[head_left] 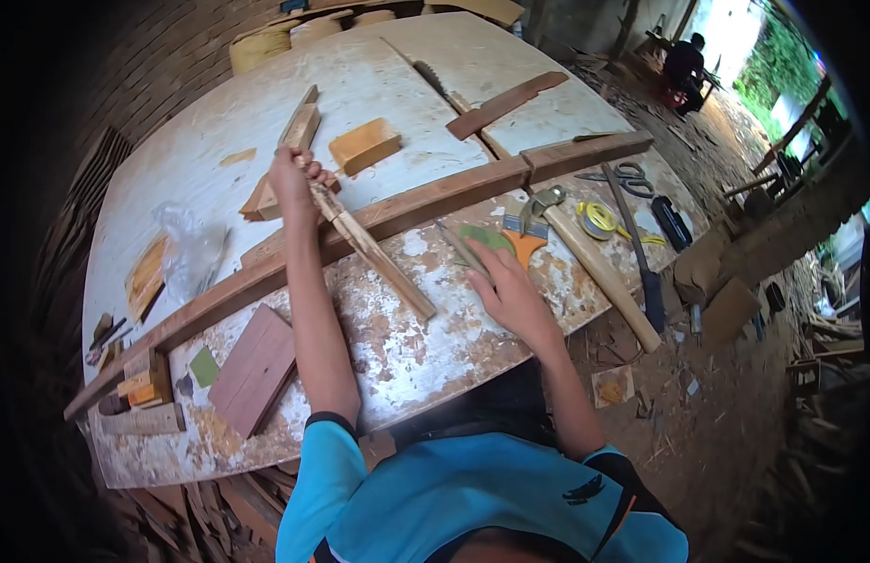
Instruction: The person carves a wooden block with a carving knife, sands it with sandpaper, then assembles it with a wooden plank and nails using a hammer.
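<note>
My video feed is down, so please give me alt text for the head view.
Left hand grips a wooden strip across a long beam on a worn workbench; the right hand holds a slim tool. Hammer, tape measure and scissors lie at right.

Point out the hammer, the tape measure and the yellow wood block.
Hammer (605, 279): head view, on its wooden handle.
Tape measure (597, 219): head view, on its case.
Yellow wood block (360, 140): head view, on its top.
</note>
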A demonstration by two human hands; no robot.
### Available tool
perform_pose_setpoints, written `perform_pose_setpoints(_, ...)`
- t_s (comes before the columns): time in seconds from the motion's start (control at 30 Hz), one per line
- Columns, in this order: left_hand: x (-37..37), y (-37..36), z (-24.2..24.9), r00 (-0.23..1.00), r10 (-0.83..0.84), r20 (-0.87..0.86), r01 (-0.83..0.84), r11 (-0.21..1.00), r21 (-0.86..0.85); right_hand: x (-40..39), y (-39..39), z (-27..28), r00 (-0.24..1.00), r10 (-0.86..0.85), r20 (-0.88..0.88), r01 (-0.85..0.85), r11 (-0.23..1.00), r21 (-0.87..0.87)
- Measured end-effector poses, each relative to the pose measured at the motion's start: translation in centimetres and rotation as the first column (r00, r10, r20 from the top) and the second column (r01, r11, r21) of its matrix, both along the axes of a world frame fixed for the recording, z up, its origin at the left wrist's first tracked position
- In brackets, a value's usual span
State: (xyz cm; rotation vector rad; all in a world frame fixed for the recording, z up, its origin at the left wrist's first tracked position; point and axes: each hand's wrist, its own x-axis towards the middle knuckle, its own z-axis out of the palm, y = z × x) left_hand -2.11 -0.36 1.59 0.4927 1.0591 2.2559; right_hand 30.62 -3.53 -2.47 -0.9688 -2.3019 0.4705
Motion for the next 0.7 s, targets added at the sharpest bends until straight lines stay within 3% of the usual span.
perform_pose_setpoints(0.1, 0.4, -1.9, 3.9, 0.991, 0.004, -0.131, 0.019, 0.985, 0.171, 0.2, 1.3, -0.4, 0.997, 0.015, 0.071, -0.011, 0.998, -0.062)
perform_pose_setpoints(0.23, 3.5, -5.0, 7.8, 0.963, 0.076, -0.260, 0.025, 0.931, 0.363, -0.2, 3.2, -1.7, 0.957, -0.043, 0.287, -0.034, 0.966, 0.256)
perform_pose_setpoints(0.33, 5.0, -6.2, 9.1, 0.924, 0.089, -0.371, 0.095, 0.888, 0.449, -1.5, 4.6, 0.9, 0.932, 0.017, 0.362, -0.053, 0.994, 0.090)
perform_pose_setpoints(0.37, 5.3, -6.4, 9.4, 0.896, 0.104, -0.431, 0.114, 0.886, 0.450, -1.7, 5.7, -0.1, 0.939, 0.025, 0.344, -0.092, 0.979, 0.181)
perform_pose_setpoints(0.47, 7.0, -6.4, 10.1, 0.831, 0.157, -0.534, 0.098, 0.903, 0.417, -1.9, 6.3, 1.3, 0.939, 0.063, 0.338, -0.110, 0.987, 0.121)
perform_pose_setpoints(0.57, 8.2, -6.0, 10.4, 0.843, 0.145, -0.518, 0.083, 0.917, 0.390, -3.5, 6.5, 1.6, 0.991, 0.091, -0.098, -0.100, 0.991, -0.094)
perform_pose_setpoints(0.67, 8.8, -6.6, 10.9, 0.884, 0.082, -0.460, 0.089, 0.936, 0.340, -5.9, 5.4, 4.0, 0.822, 0.159, -0.546, -0.373, 0.875, -0.308)
perform_pose_setpoints(0.7, 8.9, -6.8, 11.1, 0.898, 0.049, -0.438, 0.105, 0.942, 0.320, -6.5, 4.1, 5.9, 0.781, 0.205, -0.589, -0.476, 0.807, -0.350)
